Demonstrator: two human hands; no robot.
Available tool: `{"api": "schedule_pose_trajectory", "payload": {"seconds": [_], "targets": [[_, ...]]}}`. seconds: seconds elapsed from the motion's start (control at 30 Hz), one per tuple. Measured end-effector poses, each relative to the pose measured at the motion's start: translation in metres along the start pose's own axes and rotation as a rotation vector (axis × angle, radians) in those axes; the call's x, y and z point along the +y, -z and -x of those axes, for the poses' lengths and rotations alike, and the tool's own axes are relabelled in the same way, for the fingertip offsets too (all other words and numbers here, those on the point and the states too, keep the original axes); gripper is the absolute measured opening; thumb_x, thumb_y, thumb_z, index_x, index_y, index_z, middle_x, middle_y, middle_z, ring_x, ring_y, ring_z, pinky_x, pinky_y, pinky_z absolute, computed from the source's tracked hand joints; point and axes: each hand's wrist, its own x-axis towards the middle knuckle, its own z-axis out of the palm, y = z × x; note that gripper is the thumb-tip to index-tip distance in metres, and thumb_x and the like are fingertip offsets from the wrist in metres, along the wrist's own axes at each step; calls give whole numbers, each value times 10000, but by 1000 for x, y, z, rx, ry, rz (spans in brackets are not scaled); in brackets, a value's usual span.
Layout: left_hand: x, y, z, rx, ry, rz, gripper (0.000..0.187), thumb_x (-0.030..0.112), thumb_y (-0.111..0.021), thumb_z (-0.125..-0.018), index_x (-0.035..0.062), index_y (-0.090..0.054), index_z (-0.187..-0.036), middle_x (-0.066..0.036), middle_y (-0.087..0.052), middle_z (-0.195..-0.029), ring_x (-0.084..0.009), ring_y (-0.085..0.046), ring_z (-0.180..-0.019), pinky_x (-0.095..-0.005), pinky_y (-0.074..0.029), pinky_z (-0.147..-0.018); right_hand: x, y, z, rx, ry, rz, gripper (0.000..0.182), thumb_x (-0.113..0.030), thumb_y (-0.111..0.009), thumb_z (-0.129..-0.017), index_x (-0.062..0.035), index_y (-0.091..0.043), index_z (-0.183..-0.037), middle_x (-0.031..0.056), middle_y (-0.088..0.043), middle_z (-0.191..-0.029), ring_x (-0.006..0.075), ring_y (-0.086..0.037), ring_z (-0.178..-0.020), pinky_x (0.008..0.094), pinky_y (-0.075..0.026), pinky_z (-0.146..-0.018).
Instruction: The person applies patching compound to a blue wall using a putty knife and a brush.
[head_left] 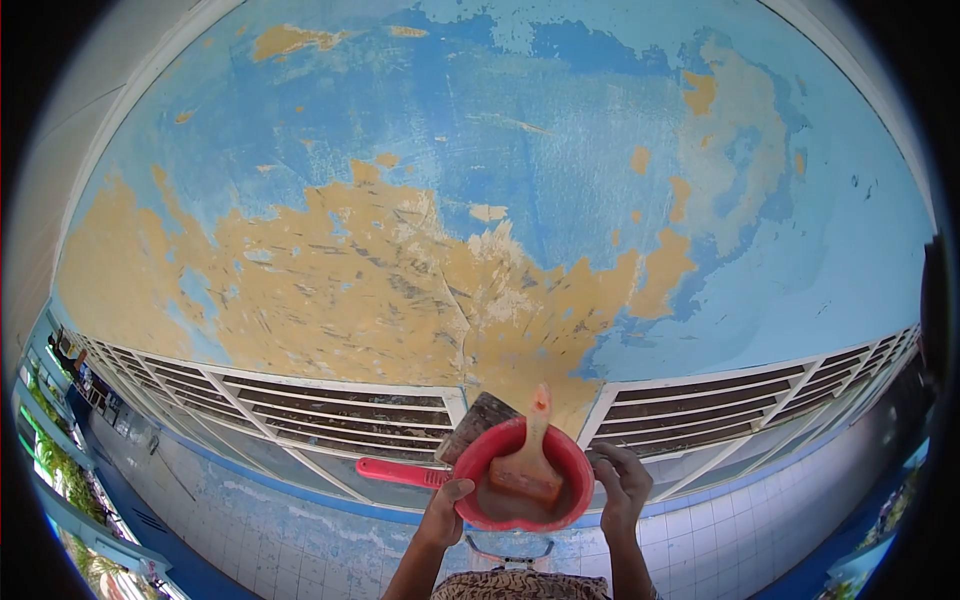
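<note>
A red plastic dipper [581, 462] with a long handle sticking out to the left is held up in front of me, with greyish-brown liquid inside. My left hand [442, 517] grips its left side, thumb at the rim near the handle. A wide paintbrush [533, 450] leans in the dipper, bristles down and handle tip up, with no hand on it. From behind the dipper's upper left rim sticks out a flat grey rectangular blade [480, 425], its lower part hidden. At the right rim, my right hand [624, 485] has its fingers loosely bent and apart.
Ahead rises a wall [400, 270] of blue paint with large peeled yellowish patches. Below it, louvred window openings with white frames [340, 410] stand left and right. Whitish tiles [710, 535] lie lower down, and plants [60, 440] show at the far left.
</note>
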Motion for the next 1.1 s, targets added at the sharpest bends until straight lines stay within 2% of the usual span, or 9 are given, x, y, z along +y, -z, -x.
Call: {"api": "schedule_pose_trajectory", "payload": {"seconds": [0.07,0.1,0.17,0.2,0.6,0.73,0.93,1.03,1.1], "targets": [[-3,1,1,-59,42,41,616,273,-593,-897,-65,-471,-1397,-182,-591,-1356,-279,-578,-1254,-401,-418,-1111,37,14,-20,-159,47,349,409,-125,-687,-896,-14,-622,-1284,205,-595,-1335,369,-582,-1209,516,-402,-1079],[-4,1,1,-112,85,80,643,277,-603,-889,-63,-455,-1415,-186,-575,-1381,-286,-560,-1278,-409,-409,-1120,46,12,-20,-157,56,349,409,-125,-687,-896,-14,-622,-1284,205,-595,-1335,369,-582,-1209,516,-402,-1079],[-4,-1,3,-148,89,90,671,290,-605,-887,-64,-435,-1431,-189,-555,-1405,-291,-540,-1301,-413,-396,-1130,58,2,-21,-419,319,499,387,-150,-600,-945,-10,-610,-1306,195,-606,-1322,394,-595,-1164,522,-397,-1045],[-5,-2,5,-173,101,100,699,302,-607,-884,-64,-414,-1447,-192,-535,-1429,-297,-520,-1324,-418,-384,-1140,58,2,-24,-420,327,499,387,-150,-600,-945,-10,-610,-1306,195,-606,-1322,394,-595,-1164,522,-397,-1045],[-23,8,15,-158,152,99,709,322,-601,-878,-47,-413,-1454,-190,-532,-1431,-304,-521,-1317,-422,-382,-1139,107,6,6,-147,527,808,397,-172,-581,-953,-2,-602,-1311,213,-603,-1320,406,-592,-1145,523,-399,-1012],[-25,-4,15,-135,160,59,837,364,-618,-816,-33,-340,-1499,-199,-483,-1477,-330,-492,-1347,-457,-373,-1147,106,-47,-4,-46,598,912,401,-180,-574,-955,1,-600,-1312,218,-601,-1319,410,-591,-1138,524,-400,-1001],[-37,11,7,-232,198,157,813,316,-599,-822,-35,-328,-1504,-207,-476,-1481,-332,-481,-1357,-458,-359,-1156,120,16,1,103,698,1074,408,-191,-565,-959,5,-596,-1315,227,-599,-1318,417,-589,-1129,524,-401,-985],[-9,2,12,-148,111,132,786,291,-565,-821,-47,-340,-1495,-216,-487,-1468,-338,-492,-1347,-455,-360,-1156,118,30,-16,177,741,1147,411,-197,-560,-961,7,-594,-1316,232,-598,-1317,420,-589,-1124,525,-401,-977],[24,-10,13,-68,29,0,754,270,-524,-816,-60,-368,-1476,-226,-505,-1446,-345,-504,-1332,-447,-364,-1152,90,44,-22,356,874,1033,419,-189,-540,-963,46,-582,-1307,250,-607,-1276,426,-589,-1099,523,-405,-923]]}}
